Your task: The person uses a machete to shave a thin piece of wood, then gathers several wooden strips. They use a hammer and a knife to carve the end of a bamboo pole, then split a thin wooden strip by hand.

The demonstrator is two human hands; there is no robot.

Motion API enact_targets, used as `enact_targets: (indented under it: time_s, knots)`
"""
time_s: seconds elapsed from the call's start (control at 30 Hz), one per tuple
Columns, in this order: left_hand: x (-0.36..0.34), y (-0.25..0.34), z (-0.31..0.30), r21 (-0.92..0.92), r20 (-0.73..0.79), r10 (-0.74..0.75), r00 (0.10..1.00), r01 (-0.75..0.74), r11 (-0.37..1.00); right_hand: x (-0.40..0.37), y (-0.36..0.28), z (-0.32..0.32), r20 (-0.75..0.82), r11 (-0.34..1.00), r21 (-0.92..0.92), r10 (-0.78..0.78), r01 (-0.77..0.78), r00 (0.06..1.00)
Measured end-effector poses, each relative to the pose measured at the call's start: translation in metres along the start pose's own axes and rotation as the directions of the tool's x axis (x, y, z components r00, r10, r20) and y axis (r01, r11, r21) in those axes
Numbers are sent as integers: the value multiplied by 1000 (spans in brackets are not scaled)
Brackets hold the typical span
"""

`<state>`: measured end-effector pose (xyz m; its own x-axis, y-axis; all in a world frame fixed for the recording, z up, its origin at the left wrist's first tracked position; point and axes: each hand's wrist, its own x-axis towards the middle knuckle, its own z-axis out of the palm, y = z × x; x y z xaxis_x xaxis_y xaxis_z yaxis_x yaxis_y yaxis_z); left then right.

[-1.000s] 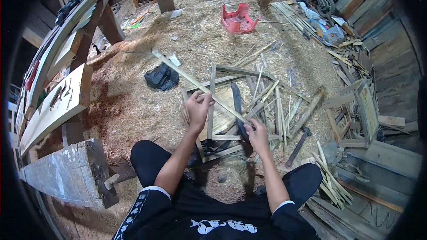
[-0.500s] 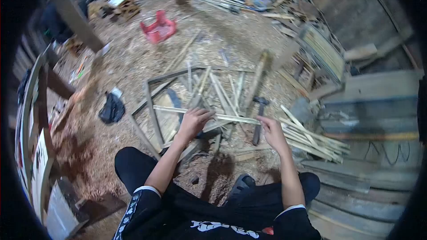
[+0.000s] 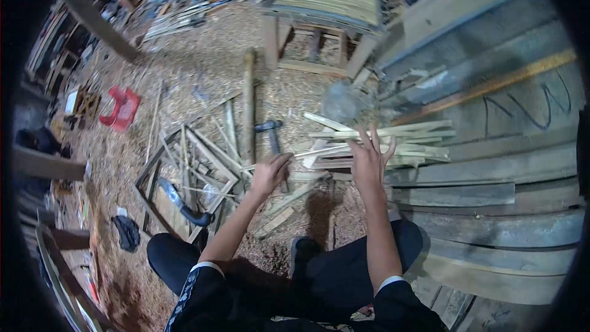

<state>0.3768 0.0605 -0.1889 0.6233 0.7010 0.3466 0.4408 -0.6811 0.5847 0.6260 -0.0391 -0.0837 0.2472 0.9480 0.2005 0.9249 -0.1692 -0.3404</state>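
My left hand is closed around a thin pale wooden strip that runs across in front of me. At the strip's right end is my right hand, its fingers spread upward over a pile of similar strips and its thumb side close to the strip. A hammer lies just beyond my left hand, its handle partly behind that hand. To the left, a dark wooden frame rests on the ground with loose slats across it, and a long tool with a black curved handle lies inside.
Grey planks line the right side. Ahead stands a wooden stand topped by a slatted panel, with a post lying before it. A red plastic stool and a black bag are on the shavings-covered ground at left.
My view has swung right toward the strip pile. My right hand has moved over the pile and its fingers have spread; my left hand still grips the strip.
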Motion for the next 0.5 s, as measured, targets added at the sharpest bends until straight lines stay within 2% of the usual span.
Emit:
enact_targets:
  time_s: [0.07,0.13,0.2,0.27,0.33,0.37,0.4,0.43,0.47,0.5]
  knots:
    - [20,20,38,-105,69,-43,997,50,993,-5,10,6,-113,955,-260,113,-139,987]
    - [39,27,87,-189,0,116,993,-114,975,-17,34,40,-161,965,-223,101,-135,982]
    - [56,42,122,-192,113,142,983,-118,974,-28,50,58,-77,969,-63,234,-239,969]
    - [61,52,152,-203,132,143,981,-115,973,-28,65,61,-79,954,-73,286,-291,955]
    - [66,53,165,-191,150,141,979,-111,975,-23,78,55,-48,913,-41,403,-405,914]
    - [67,51,170,-160,148,172,974,-148,976,-24,85,58,-60,909,-24,415,-417,908]
    - [66,51,173,-130,146,202,969,-183,974,-27,91,63,-53,910,-19,413,-414,909]
    - [65,51,176,-21,140,176,974,-174,984,-30,95,70,-123,902,-78,413,-424,902]
    - [62,49,176,-17,143,167,976,-166,986,-32,98,76,-193,890,-137,406,-434,893]
    - [57,43,179,-62,162,130,978,-122,991,-27,88,63,-123,862,-150,469,-484,874]
